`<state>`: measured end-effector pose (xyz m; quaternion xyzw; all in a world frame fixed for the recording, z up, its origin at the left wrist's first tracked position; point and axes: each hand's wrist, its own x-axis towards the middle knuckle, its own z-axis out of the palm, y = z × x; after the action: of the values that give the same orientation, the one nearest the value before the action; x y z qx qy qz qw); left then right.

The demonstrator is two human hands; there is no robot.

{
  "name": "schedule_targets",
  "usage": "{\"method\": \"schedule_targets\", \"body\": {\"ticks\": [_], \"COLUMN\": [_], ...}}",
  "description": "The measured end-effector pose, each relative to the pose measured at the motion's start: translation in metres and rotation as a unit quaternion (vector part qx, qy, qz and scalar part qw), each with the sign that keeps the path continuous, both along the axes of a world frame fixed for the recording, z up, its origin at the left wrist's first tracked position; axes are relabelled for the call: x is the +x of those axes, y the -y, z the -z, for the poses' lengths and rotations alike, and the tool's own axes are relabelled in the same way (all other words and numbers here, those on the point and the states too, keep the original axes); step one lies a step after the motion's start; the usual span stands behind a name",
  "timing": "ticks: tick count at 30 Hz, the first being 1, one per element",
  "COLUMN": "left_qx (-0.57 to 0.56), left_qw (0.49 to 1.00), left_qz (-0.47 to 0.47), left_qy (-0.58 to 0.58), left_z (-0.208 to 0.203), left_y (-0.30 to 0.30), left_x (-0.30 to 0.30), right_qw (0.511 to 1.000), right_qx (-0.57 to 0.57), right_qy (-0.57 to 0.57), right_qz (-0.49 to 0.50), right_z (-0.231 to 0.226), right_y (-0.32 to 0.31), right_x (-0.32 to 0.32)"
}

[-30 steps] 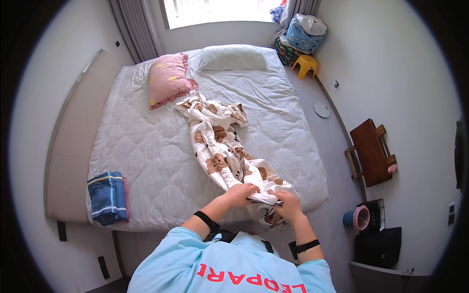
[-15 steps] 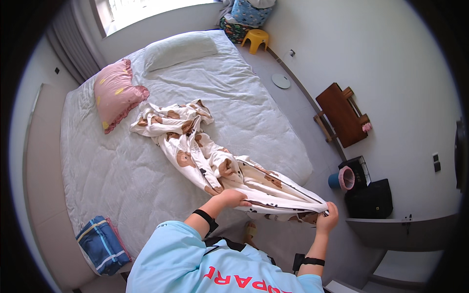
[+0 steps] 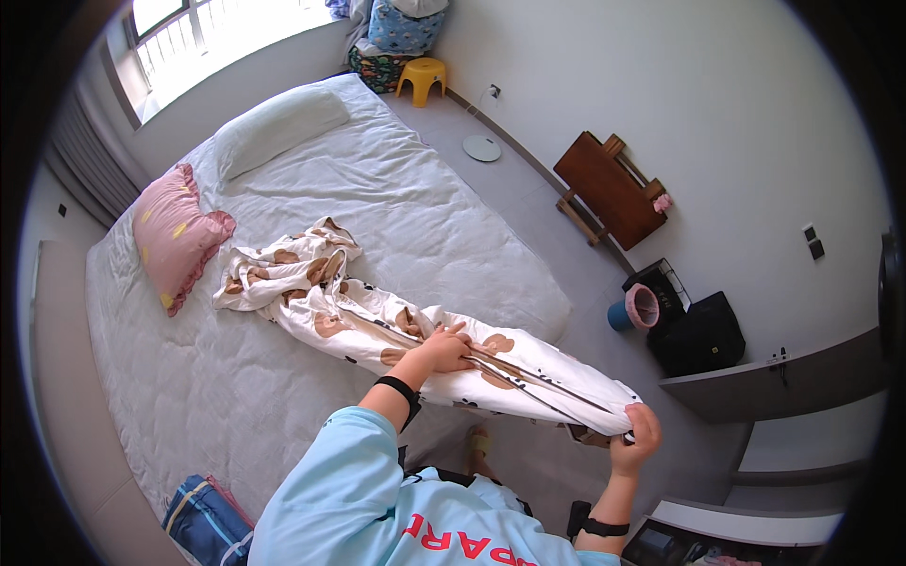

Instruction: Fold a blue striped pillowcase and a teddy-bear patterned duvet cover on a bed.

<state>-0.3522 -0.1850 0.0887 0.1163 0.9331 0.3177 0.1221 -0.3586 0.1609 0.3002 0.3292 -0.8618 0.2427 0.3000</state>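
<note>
Clamps right hand (image 3: 636, 438), with fingertips partly hidden, on patterned cloth (image 3: 547, 363); lays left hand (image 3: 447, 350) over its middle, cannot tell whether gripping beneath.

bright daylight w/ blown-out glare at upper-l window (image 3: 206, 45), fisheye bend + blk vignette round edges.

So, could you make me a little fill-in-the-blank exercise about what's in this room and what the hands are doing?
1. The left hand touches a white cloth printed with large ____ patches.
2. The gripping hand, at the cloth's end farthest from the pillow, is the person's ____ one.
3. The ruffled pillow on the bed is mainly ____.
4. The small stool standing on the floor is ____.

Missing words: brown; right; pink; yellow.
</note>
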Motion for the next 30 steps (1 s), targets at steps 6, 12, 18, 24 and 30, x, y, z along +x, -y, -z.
{"method": "schedule_targets", "body": {"ticks": [6, 12, 18, 24, 30], "left_qx": [0.173, 0.051, -0.051, -0.089, 0.156], "left_qw": [0.949, 0.912, 0.643, 0.383, 0.57], "left_qz": [-0.235, -0.347, -0.505, -0.535, -0.577], "left_qy": [-0.121, -0.212, -0.573, -0.748, -0.564], "left_z": [-0.016, -0.108, -0.298, -0.402, -0.293], "left_y": [0.039, 0.138, 0.201, 0.137, 0.062], "left_x": [0.001, 0.037, 0.125, 0.218, 0.197], "right_qw": [0.997, 0.973, 0.985, 0.854, 0.911], "right_qx": [-0.02, 0.072, -0.079, -0.362, -0.301], "right_qy": [0.035, 0.209, -0.024, -0.205, -0.16], "right_qz": [0.064, 0.058, -0.15, -0.315, -0.232], "right_z": [0.01, 0.077, -0.077, -0.236, -0.135], "right_y": [-0.007, 0.062, 0.254, 0.293, 0.223], "right_x": [-0.03, -0.114, -0.16, -0.101, -0.164]}}
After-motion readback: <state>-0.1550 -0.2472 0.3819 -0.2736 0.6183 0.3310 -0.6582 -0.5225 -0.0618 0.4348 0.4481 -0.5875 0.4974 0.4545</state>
